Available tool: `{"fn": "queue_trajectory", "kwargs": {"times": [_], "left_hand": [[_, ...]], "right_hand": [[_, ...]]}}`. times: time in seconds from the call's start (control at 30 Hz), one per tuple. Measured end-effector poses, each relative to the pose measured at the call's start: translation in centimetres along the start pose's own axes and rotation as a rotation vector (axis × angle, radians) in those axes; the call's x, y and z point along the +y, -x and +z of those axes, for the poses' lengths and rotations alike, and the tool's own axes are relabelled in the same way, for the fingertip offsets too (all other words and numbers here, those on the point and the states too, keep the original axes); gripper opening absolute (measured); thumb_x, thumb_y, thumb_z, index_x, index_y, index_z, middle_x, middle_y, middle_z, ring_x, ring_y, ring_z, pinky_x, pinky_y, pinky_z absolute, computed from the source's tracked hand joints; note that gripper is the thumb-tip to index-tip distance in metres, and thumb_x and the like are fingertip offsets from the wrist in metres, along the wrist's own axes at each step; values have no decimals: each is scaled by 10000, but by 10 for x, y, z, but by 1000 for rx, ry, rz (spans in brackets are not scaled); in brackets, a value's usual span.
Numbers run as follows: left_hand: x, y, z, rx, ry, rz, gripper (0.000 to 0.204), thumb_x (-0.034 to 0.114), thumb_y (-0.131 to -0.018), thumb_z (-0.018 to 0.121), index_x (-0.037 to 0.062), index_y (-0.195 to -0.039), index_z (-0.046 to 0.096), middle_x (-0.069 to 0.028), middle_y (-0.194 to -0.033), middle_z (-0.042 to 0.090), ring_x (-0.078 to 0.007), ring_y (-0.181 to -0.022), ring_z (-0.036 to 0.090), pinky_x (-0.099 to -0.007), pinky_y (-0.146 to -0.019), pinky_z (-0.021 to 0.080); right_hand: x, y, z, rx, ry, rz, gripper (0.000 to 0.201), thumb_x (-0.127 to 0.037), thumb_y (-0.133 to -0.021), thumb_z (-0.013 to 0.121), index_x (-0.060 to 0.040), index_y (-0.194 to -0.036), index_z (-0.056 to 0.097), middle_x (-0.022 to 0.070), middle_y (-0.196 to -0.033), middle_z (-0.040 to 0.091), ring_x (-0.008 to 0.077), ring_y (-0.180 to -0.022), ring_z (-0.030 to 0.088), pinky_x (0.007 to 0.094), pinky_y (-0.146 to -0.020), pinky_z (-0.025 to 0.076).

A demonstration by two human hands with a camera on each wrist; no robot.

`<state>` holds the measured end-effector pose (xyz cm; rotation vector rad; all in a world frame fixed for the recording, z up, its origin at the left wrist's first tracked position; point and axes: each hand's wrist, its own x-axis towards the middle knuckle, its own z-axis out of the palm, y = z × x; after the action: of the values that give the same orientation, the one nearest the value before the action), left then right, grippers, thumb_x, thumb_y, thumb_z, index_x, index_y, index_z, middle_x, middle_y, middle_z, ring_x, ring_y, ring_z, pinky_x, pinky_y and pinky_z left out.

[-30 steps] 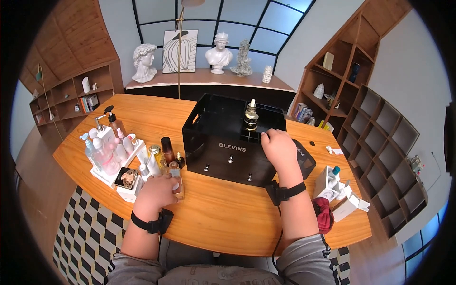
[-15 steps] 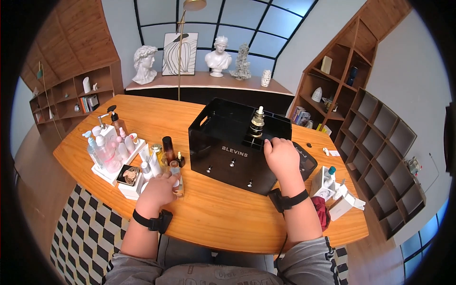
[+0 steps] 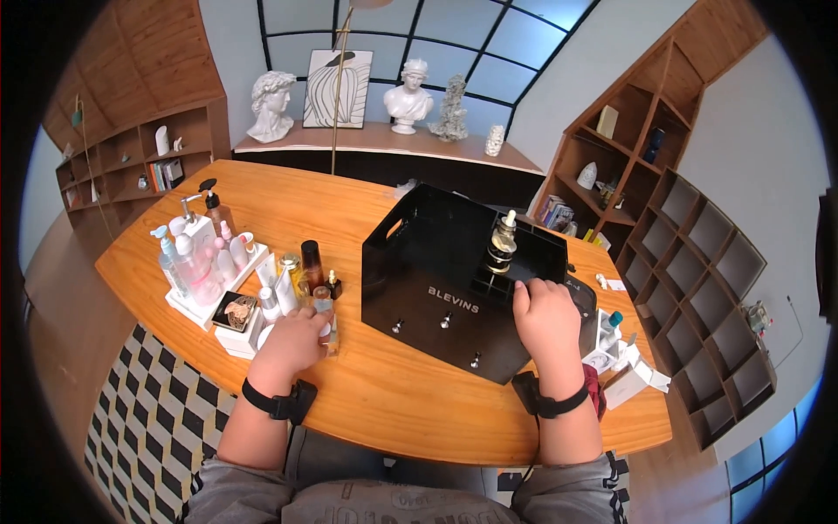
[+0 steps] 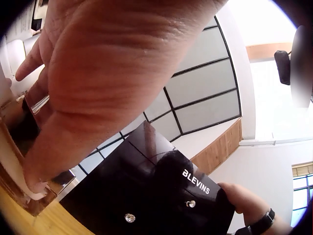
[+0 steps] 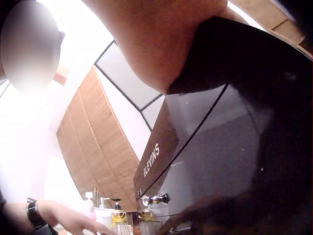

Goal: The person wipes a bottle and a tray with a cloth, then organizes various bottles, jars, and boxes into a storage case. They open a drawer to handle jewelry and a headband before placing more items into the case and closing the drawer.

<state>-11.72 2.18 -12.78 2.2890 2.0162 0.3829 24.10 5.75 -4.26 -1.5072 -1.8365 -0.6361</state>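
Observation:
In the head view my right hand grips the near right rim of a glossy black cosmetics organizer marked BLEVINS, with small crystal knobs on its front. Inside it stands a clear-and-gold dropper bottle with a white top. My left hand is at the near end of a cluster of bottles, holding a squat glass bottle of pinkish liquid. The left wrist view has the thumb against its side. Behind this bottle are a dark brown bottle and a small dropper bottle.
A white tray of pump bottles and tubes is at the table's left. Nearer stands a white box with a dark-rimmed top. At the right edge are a white holder with a teal-capped bottle, an opened white carton and dark red cloth.
With my right hand on its rim, the black organizer has slid right and nearer, turning a little. My left hand stays at the glass bottle; the view has shifted slightly.

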Motion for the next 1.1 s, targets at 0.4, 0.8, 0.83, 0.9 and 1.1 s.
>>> {"fn": "queue_trajectory", "kwargs": {"times": [0.4,0.8,0.83,0.9,1.1], "left_hand": [[13,6,-8,3,31,55,645,242,-709,784,121,-1306,570,-172,-1097,615,-363,-1102,575,-430,-932,473],[45,17,-45,-98,119,235,668,250,-689,818,75,-1286,574,-160,-1008,648,-359,-993,610,-415,-870,492],[50,18,-59,-29,124,238,672,235,-681,827,71,-1283,577,-158,-994,648,-355,-974,614,-415,-859,493],[62,20,-84,180,105,254,683,196,-666,843,59,-1281,580,-153,-980,645,-344,-956,614,-412,-844,493],[108,-36,-150,556,188,382,677,148,-675,826,34,-1289,565,-164,-1049,641,-351,-1034,591,-410,-914,466]], "right_hand": [[4,11,-39,-156,-8,2,304,-286,-906,586,-11,-783,625,170,-772,645,358,-800,632,442,-704,533],[14,11,-40,-170,-35,-34,337,-328,-902,592,-19,-778,638,161,-748,653,320,-778,658,414,-676,550],[15,10,-38,-164,-38,-40,338,-330,-902,593,-19,-776,637,160,-747,654,318,-775,658,413,-671,552],[16,12,-37,-162,-44,-42,341,-334,-901,594,-20,-774,636,157,-745,654,315,-770,658,411,-660,554],[17,11,-35,-154,-56,-42,348,-343,-900,594,-21,-775,636,156,-738,651,314,-762,658,406,-637,556]]}}
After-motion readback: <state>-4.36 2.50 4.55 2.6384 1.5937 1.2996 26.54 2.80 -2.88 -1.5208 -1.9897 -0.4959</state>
